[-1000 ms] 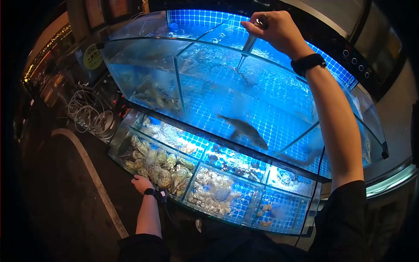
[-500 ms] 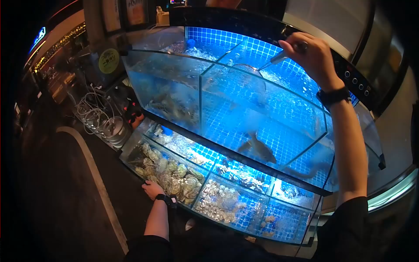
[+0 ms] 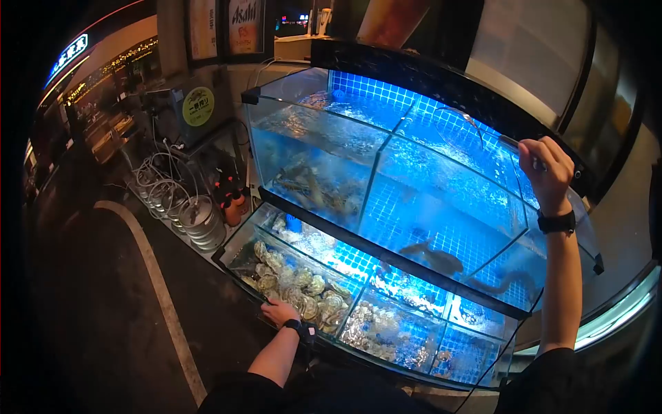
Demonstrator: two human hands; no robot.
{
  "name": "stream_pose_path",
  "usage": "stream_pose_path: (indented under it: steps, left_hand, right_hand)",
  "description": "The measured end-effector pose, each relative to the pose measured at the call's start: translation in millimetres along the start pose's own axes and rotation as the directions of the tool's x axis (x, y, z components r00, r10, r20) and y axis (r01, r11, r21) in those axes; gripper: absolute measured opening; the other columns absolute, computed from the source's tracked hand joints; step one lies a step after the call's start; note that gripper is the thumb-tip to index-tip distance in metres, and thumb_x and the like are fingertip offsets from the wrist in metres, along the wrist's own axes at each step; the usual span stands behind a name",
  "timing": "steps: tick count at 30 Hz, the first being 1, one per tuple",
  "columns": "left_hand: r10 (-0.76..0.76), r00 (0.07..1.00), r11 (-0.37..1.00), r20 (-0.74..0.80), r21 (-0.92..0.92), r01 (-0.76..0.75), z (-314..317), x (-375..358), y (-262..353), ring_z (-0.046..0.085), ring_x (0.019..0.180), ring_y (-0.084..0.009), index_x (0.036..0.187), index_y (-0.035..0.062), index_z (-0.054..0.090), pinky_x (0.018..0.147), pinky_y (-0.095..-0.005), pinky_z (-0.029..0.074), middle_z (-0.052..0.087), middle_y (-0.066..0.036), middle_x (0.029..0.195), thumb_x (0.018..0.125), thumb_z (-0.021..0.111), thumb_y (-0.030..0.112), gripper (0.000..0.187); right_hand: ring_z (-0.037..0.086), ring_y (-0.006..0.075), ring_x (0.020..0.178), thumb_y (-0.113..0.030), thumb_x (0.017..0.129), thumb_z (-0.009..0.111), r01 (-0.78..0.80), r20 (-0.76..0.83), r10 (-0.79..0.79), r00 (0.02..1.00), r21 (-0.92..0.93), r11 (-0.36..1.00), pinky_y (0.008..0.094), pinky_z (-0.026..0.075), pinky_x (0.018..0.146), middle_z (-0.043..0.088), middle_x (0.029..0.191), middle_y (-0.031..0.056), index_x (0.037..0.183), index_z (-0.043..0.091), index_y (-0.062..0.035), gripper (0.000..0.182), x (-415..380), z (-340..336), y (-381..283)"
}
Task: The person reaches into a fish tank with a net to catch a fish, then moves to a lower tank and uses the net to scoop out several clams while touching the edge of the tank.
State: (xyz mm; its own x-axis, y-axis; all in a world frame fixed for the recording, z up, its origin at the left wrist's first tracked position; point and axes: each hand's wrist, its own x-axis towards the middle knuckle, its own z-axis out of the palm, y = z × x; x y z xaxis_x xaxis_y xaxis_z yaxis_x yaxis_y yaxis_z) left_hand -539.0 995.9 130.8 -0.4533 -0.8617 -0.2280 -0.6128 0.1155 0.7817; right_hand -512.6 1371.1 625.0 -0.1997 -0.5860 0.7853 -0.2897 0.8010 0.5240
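My right hand [image 3: 549,172] is raised over the upper glass tank [image 3: 378,176], fingers wrapped round the handle of a dip net [image 3: 509,141]. The net's thin hoop shows near the tank's back wall; its mesh is hard to make out. A dark fish [image 3: 433,257] swims low in the middle section, and a long, eel-like fish [image 3: 507,281] lies in the right one. My left hand [image 3: 280,314] grips the front rim of the lower tank [image 3: 238,274], beside a heap of oysters [image 3: 303,293].
Metal kegs [image 3: 201,222] with tangled hoses stand left of the tanks, near reddish bottles [image 3: 234,205]. A black bar [image 3: 420,76] runs along the tank's back. Smaller shellfish [image 3: 372,324] fill a lower compartment. A pale curved line [image 3: 155,283] crosses the dark ground.
The view has swung left and up. My right hand has lowered and moved right, drawing the net's hoop up towards the back wall. The fish has turned. My left hand stays on the rim.
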Motion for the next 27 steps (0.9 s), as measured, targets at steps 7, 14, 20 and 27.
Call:
stream_pose_path:
  steps: [7, 14, 20, 27]
  left_hand:
    - [-0.005, 0.999, 0.999, 0.052, -0.044, 0.007, 3, 5, -8, 0.048, 0.103, -0.0414, 0.114, 0.0002, 0.042, 0.083, -0.0491, 0.041, 0.046, -0.022, 0.112, 0.097, 0.034, 0.034, 0.038]
    - [0.005, 0.992, 0.967, 0.126, -0.254, 0.027, 13, 18, -38, 0.043, 0.115, -0.0380, 0.125, -0.0012, 0.040, 0.096, -0.0434, 0.035, 0.043, -0.024, 0.124, 0.097, 0.038, 0.033, 0.044]
    - [0.253, 0.931, 0.897, 0.262, -0.425, -0.124, -26, 60, -85, 0.041, 0.110, -0.0327, 0.112, -0.0020, 0.045, 0.097, -0.0388, 0.031, 0.045, -0.020, 0.113, 0.098, 0.036, 0.033, 0.039]
    - [0.139, 0.971, 0.953, 0.192, 0.241, -0.184, -85, 170, -319, 0.056, 0.094, -0.0337, 0.092, -0.0015, 0.057, 0.084, -0.0393, 0.043, 0.060, -0.018, 0.094, 0.091, 0.043, 0.020, 0.025]
  right_hand:
    - [0.054, 0.0179, 0.052, -0.005, 0.075, 0.071, -0.030, -0.065, 0.024, 0.998, -0.090, 0.995, 0.0266, 0.041, 0.047, 0.054, 0.063, 0.0060, 0.076, 0.064, -0.0060, 0.007, 16, 5, -32]
    - [0.058, 0.0205, 0.059, -0.007, 0.087, 0.062, -0.217, -0.407, 0.131, 0.904, -0.173, 0.961, 0.0292, 0.046, 0.055, 0.064, 0.071, 0.0093, 0.082, 0.064, 0.0007, 0.010, 0, -8, -68]
    - [0.055, 0.0191, 0.055, -0.012, 0.088, 0.061, -0.178, -0.468, 0.138, 0.873, -0.042, 0.983, 0.0273, 0.040, 0.049, 0.064, 0.070, 0.0127, 0.081, 0.062, 0.0020, 0.016, -2, 35, -101]
    - [0.051, 0.0144, 0.051, -0.006, 0.083, 0.065, -0.229, -0.445, 0.340, 0.828, 0.284, 0.931, 0.0244, 0.038, 0.047, 0.061, 0.067, 0.0084, 0.082, 0.065, -0.0012, 0.005, 20, 97, -113]
